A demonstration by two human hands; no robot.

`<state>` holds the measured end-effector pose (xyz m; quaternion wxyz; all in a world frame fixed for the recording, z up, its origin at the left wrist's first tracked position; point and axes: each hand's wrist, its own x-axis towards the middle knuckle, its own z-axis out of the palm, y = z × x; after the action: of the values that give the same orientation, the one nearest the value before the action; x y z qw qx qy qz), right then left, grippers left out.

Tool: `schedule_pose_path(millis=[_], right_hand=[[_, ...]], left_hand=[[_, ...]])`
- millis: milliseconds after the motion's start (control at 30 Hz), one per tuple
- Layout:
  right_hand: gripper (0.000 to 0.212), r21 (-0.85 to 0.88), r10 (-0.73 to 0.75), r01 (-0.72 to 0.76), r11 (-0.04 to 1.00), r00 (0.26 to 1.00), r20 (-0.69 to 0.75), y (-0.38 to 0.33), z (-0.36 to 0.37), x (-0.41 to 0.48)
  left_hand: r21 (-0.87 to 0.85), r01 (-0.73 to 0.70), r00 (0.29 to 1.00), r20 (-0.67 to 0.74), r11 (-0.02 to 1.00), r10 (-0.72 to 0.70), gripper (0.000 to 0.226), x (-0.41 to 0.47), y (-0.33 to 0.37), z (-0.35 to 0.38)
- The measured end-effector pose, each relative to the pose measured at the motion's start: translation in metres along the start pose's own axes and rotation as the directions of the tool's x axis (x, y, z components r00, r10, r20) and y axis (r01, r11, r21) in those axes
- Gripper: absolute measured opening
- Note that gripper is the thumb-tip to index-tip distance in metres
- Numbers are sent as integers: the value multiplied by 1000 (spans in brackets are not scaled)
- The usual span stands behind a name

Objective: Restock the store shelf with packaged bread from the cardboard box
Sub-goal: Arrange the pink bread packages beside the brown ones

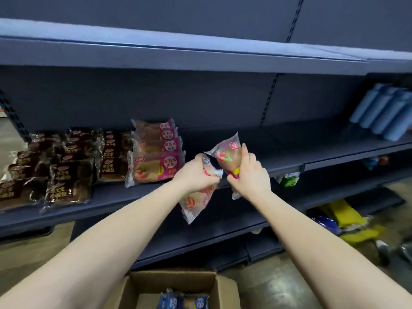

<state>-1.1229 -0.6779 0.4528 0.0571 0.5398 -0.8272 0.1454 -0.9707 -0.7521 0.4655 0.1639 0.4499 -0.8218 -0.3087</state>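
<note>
Both hands were held out in front of the shelf [289, 141], close to each other. The left hand [196, 172] gripped the left pack [195, 199], a pink bread pack, with the fingers curled round its upper end. This pack hung down below the hand, in front of the shelf edge. The right hand [247, 172] gripped the right pack [227, 155], of the same kind, round its lower part, with the forefinger stretched up along its side. This pack pointed upward over the front of the shelf. The two packs were very near each other between the hands; if they touched, I could not tell.

On the shelf, to the left of the hands, stood a row of pink packs [156, 157], one behind the other. Further left lay many brown packs [66, 172] in several rows. At the far right of the shelf lay some blue bottles [383, 112].

The box [223, 288] stood open on the floor below the arms, with blue packs [185, 301] inside it. On a lower shelf at the right there were a green carton [288, 179] and yellow bags [347, 217].
</note>
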Motion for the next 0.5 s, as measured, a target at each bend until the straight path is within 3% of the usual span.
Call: schedule_pose_path(millis=[133, 267, 500], right_hand=[[95, 3, 49, -49, 999, 999, 6, 8, 12, 14], [91, -21, 9, -8, 1000, 1000, 30, 19, 25, 38], [84, -57, -65, 71, 996, 993, 102, 60, 38, 102]], left_hand=[[-24, 21, 998, -66, 999, -22, 62, 25, 6, 4], [38, 70, 983, -171, 997, -63, 89, 58, 5, 17], [121, 318, 907, -328, 940, -264, 93, 110, 25, 46]])
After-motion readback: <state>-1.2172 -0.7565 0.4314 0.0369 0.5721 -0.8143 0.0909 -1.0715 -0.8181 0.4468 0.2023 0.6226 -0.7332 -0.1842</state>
